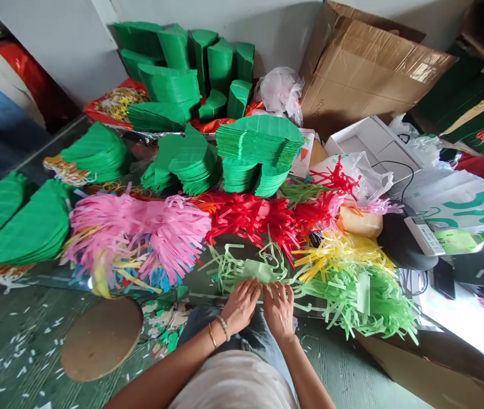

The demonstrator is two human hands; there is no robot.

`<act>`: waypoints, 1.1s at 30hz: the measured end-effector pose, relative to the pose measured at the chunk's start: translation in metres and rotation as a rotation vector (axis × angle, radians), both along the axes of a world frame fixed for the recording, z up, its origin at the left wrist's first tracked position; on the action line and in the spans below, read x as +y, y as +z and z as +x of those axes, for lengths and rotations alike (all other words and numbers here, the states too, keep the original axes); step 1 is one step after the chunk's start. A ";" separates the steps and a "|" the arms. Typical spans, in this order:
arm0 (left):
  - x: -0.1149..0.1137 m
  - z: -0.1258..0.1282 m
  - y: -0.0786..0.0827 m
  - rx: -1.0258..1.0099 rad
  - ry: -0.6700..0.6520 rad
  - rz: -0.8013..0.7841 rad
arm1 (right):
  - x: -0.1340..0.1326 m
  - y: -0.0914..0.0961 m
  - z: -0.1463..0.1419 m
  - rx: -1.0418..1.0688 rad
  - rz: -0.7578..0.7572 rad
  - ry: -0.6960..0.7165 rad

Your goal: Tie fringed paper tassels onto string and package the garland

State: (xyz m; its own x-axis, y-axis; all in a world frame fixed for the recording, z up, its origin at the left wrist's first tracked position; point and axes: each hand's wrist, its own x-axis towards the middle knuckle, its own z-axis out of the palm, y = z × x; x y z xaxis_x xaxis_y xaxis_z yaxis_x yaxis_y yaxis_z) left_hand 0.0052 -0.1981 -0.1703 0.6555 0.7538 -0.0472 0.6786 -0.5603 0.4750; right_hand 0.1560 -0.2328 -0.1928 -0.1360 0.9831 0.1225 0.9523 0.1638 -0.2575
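Note:
At the table's near edge lies a pale green paper fringe (pixel 255 268), its cut strips spread to both sides and its uncut band in the middle. My left hand (pixel 242 301) pinches the near edge of that band. Close beside it, my right hand (pixel 278 307) has its fingers bent onto the same edge, the two thumbs almost meeting. Just right of my right hand is a heap of light green fringes (pixel 365 301). Beyond the piece, red fringes (pixel 254 216) are piled, with yellow fringes (pixel 346 253) to the right and pink fringes (pixel 140 227) to the left.
Stacks of green leaf-shaped sheets (pixel 259 139) fill the back and left. A cardboard box (pixel 365 68) leans on the wall, behind a white open box (pixel 374 145). Plastic bags (pixel 450 196) and a phone (pixel 443 278) are at right. A round stool (pixel 102 339) stands lower left.

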 end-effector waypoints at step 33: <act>0.086 -0.025 0.024 0.308 0.235 -0.260 | 0.049 0.006 0.041 0.304 -0.234 -0.213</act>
State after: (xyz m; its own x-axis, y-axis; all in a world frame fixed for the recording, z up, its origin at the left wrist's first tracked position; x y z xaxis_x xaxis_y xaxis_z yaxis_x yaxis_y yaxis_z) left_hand -0.0196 -0.1122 -0.1466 0.3944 0.8174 -0.4199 0.9042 -0.2635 0.3362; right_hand 0.1967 -0.1841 -0.1870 0.0804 0.9913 -0.1040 0.8334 -0.1241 -0.5385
